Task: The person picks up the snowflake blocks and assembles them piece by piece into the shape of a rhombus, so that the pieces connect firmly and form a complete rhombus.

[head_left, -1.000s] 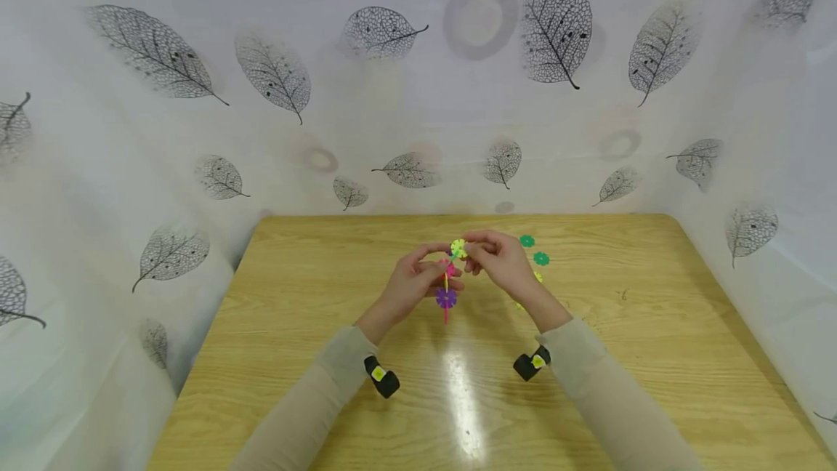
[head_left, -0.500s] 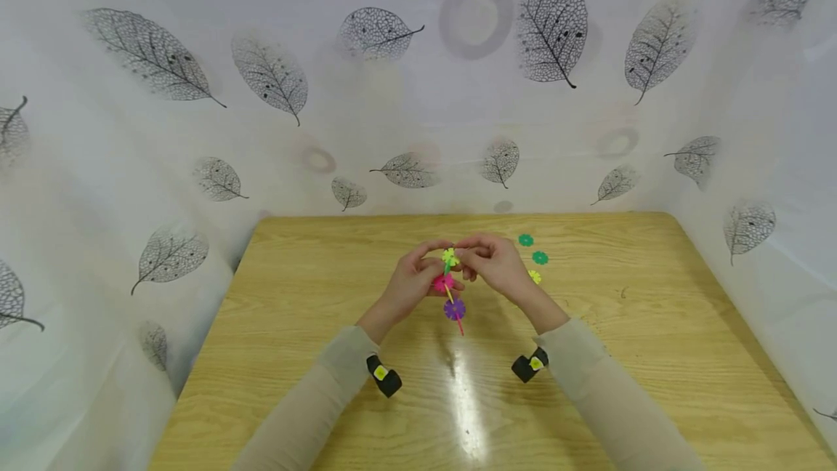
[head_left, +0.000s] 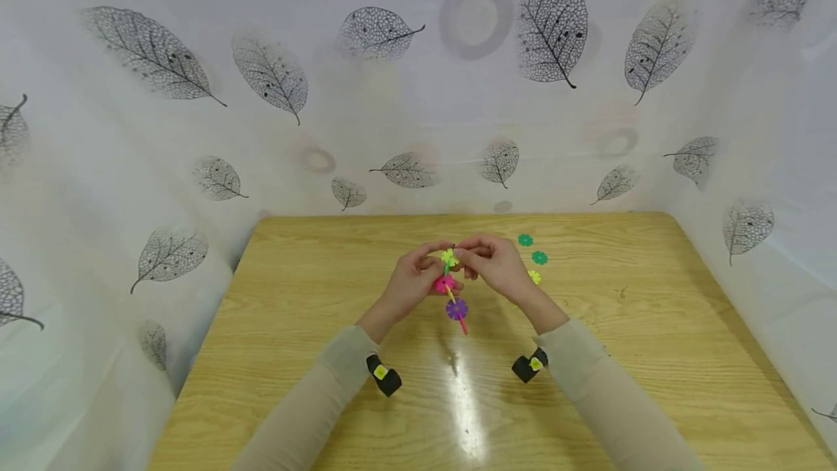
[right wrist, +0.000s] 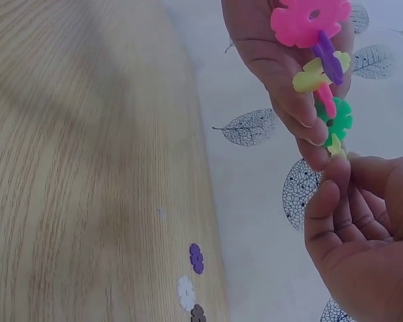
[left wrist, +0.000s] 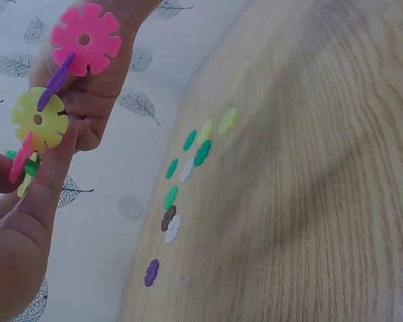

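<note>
A chain of slotted flower-shaped plastic discs hangs between both hands in the head view. From its low end come a pink disc (right wrist: pixel 311 20), a purple disc (head_left: pixel 457 309), a yellow disc (left wrist: pixel 40 119), a second pink disc (head_left: pixel 445 283), a green disc (right wrist: pixel 336 123) and a top yellow disc (head_left: pixel 449 258). My left hand (head_left: pixel 415 275) pinches the chain at the second pink disc between thumb and fingers. My right hand (head_left: pixel 493 264) pinches the top yellow disc, whose edge meets the green one. Fingertips partly hide that joint.
Loose discs lie on the wooden table (head_left: pixel 314 384), right of the hands: green discs (head_left: pixel 539 258), a yellow disc (head_left: pixel 535 277), and, in the left wrist view, white discs (left wrist: pixel 172 229), a brown disc (left wrist: pixel 168 218) and a purple disc (left wrist: pixel 152 272). A leaf-patterned curtain (head_left: pixel 418 93) stands behind.
Over the past second, the top yellow disc has moved slightly left and down with my right hand. The chain's low end has swung right and down. Little differs in the last half second.
</note>
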Action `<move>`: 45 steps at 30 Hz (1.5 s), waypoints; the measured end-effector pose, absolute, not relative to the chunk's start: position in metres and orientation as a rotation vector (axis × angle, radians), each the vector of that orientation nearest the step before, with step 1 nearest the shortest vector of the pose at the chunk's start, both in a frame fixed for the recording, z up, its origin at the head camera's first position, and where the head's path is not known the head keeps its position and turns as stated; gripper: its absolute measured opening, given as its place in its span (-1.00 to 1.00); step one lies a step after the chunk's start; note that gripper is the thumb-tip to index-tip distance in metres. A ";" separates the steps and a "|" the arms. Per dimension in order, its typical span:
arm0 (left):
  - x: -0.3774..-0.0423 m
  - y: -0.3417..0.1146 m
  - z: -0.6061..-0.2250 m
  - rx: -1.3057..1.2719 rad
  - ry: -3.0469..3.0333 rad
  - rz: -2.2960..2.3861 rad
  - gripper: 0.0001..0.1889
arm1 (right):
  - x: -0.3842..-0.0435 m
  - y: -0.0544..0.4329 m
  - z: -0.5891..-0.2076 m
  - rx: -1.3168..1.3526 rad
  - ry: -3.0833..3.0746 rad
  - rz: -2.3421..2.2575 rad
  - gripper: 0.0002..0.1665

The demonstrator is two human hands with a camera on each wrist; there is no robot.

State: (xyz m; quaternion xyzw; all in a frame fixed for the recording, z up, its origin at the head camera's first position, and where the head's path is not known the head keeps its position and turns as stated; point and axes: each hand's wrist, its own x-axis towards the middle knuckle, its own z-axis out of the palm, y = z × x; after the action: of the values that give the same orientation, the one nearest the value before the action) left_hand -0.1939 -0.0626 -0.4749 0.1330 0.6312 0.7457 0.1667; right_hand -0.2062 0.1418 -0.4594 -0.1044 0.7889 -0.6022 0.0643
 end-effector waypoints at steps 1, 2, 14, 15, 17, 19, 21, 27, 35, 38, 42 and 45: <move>-0.194 -0.063 -0.475 0.380 1.805 2.123 -0.55 | -0.206 0.143 -0.460 -0.312 2.396 -1.808 -0.71; -0.194 -0.063 -0.475 0.381 1.819 2.119 -0.55 | -0.206 0.144 -0.461 -0.306 2.408 -1.804 -0.70; -0.196 -0.067 -0.473 0.349 1.894 2.071 -0.55 | -0.200 0.190 -0.487 -0.240 2.558 -1.559 -0.62; -0.197 -0.066 -0.473 0.343 1.886 2.078 -0.55 | -0.199 0.195 -0.490 -0.237 2.571 -1.529 -0.62; -0.197 -0.067 -0.473 0.329 1.877 2.091 -0.55 | -0.196 0.204 -0.496 -0.234 2.591 -1.474 -0.63; -0.197 -0.067 -0.474 0.316 1.883 2.097 -0.56 | -0.193 0.210 -0.499 -0.227 2.603 -1.441 -0.66; -0.197 -0.067 -0.474 0.307 1.893 2.104 -0.57 | -0.190 0.216 -0.502 -0.231 2.620 -1.406 -0.67; -0.198 -0.068 -0.474 0.286 1.891 2.107 -0.56 | -0.186 0.230 -0.513 -0.224 2.727 -1.216 -0.72; -0.198 -0.068 -0.473 0.241 1.872 2.142 -0.60 | -0.181 0.242 -0.524 -0.197 2.746 -1.120 -0.71; -0.198 -0.068 -0.474 0.227 1.876 2.147 -0.62 | -0.181 0.244 -0.527 -0.200 2.756 -1.103 -0.70; -0.198 -0.069 -0.475 0.222 1.883 2.151 -0.64 | -0.180 0.244 -0.527 -0.201 2.757 -1.089 -0.68; -0.198 -0.069 -0.474 0.214 1.885 2.154 -0.65 | -0.180 0.244 -0.525 -0.184 2.752 -1.073 -0.66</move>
State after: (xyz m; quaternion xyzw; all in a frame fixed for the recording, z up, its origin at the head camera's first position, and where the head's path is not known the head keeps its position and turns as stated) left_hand -0.1985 -0.0686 -0.4744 0.0739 0.6507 0.7435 0.1353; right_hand -0.1797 0.2437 -0.5255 -0.0619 0.9260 -0.3610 0.0911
